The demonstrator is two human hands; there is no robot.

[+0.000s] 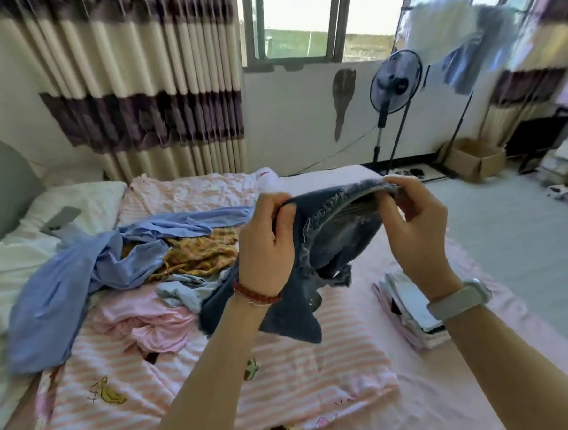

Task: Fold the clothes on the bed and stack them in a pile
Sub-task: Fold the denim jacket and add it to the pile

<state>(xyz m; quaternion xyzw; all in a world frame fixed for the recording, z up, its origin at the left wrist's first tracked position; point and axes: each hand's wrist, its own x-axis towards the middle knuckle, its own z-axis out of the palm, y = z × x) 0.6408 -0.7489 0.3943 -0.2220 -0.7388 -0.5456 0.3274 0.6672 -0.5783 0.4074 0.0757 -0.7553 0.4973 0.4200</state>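
Note:
I hold dark blue denim shorts (331, 242) with frayed edges up over the bed. My left hand (266, 245) grips one end of their upper edge and my right hand (416, 226) pinches the other end. The rest of the denim hangs down between my forearms. Unfolded clothes lie in a heap at the left: a light blue shirt (67, 281), a yellow patterned piece (198, 253), a pale blue-grey piece (184, 290) and a pink garment (149, 322). A small pile of folded clothes (411, 310) sits on the bed at the right, partly behind my right wrist.
The bed carries a pink striped quilt (186, 380) and white pillows (76, 204) at the left. A standing fan (394, 85), a clothes rack and a cardboard box (475, 160) stand on the floor beyond the bed, under the window.

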